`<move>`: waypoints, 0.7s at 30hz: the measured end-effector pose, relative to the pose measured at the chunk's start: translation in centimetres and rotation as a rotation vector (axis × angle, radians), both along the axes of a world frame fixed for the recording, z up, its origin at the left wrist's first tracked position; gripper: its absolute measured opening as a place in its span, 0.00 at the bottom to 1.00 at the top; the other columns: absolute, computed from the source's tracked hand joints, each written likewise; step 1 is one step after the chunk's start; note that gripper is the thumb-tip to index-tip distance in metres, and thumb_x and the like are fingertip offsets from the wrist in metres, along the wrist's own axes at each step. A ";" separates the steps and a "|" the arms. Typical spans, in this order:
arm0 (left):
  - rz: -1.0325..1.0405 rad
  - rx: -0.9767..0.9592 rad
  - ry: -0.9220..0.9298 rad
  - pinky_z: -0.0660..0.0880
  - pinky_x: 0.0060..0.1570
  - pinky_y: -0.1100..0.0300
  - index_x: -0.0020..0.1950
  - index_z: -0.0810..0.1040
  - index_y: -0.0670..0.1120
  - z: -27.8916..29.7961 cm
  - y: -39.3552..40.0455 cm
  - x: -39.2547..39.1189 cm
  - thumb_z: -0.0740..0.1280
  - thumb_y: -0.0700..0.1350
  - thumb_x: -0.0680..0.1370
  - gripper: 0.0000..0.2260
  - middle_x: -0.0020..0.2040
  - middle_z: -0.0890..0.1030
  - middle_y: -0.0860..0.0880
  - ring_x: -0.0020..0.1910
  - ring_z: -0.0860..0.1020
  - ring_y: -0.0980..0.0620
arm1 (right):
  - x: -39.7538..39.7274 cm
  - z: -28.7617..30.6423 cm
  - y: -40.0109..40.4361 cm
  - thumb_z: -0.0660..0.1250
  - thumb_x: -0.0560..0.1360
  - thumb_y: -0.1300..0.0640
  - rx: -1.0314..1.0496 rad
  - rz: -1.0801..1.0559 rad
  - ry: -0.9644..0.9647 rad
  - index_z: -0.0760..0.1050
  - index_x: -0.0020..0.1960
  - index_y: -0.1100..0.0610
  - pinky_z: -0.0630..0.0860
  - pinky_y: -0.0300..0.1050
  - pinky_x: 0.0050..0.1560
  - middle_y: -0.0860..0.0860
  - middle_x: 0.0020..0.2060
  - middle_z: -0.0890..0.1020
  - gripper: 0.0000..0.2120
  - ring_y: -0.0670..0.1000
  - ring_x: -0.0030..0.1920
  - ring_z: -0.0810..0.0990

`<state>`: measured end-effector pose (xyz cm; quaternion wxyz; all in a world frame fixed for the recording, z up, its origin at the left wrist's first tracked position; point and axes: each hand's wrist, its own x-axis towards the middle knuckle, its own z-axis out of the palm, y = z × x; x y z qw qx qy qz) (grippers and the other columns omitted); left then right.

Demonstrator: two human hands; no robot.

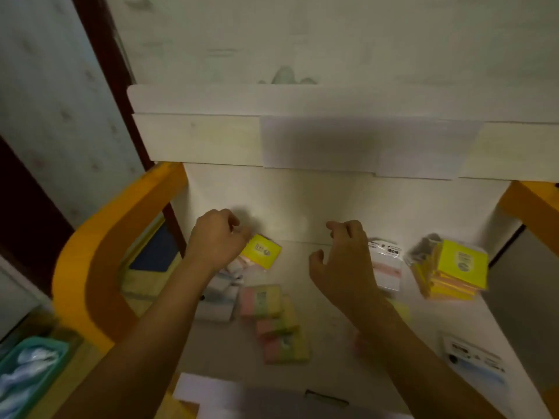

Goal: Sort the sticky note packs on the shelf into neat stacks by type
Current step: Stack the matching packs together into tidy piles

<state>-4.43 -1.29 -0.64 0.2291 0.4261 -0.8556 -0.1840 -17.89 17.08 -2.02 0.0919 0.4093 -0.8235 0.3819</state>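
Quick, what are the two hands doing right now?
Left hand: fingers pinch the yellow sticky note pack.
Right hand: open, fingers loosely curled, holding nothing, above the shelf.

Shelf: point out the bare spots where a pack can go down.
Bare shelf lies between the pastel packs and the right forearm, and between the left hand and right hand at the back. It is crowded under the left wrist and around the yellow stack.

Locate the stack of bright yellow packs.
In the head view the yellow stack sits at the shelf's right end, right of the right hand.
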 end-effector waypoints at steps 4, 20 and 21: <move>0.105 0.041 -0.053 0.78 0.47 0.55 0.58 0.81 0.44 -1.4 -1.3 3.9 0.71 0.51 0.76 0.15 0.50 0.83 0.45 0.49 0.81 0.46 | 1.8 -0.4 -2.1 0.68 0.67 0.63 0.022 0.071 0.000 0.73 0.63 0.64 0.68 0.41 0.53 0.57 0.54 0.72 0.24 0.58 0.54 0.73; 0.203 0.142 -0.288 0.78 0.53 0.53 0.60 0.79 0.45 -9.2 -1.5 5.9 0.71 0.73 0.61 0.39 0.56 0.77 0.43 0.55 0.76 0.45 | 3.9 -1.6 -3.8 0.68 0.70 0.60 0.079 0.205 -0.008 0.72 0.66 0.64 0.73 0.46 0.58 0.56 0.55 0.71 0.25 0.56 0.56 0.73; 0.211 0.137 -0.304 0.76 0.55 0.53 0.61 0.78 0.44 -9.3 -1.4 5.7 0.72 0.72 0.63 0.38 0.57 0.76 0.42 0.57 0.75 0.44 | 3.9 -1.8 -3.8 0.68 0.70 0.60 0.087 0.207 -0.007 0.72 0.66 0.64 0.73 0.46 0.57 0.55 0.54 0.71 0.25 0.56 0.56 0.73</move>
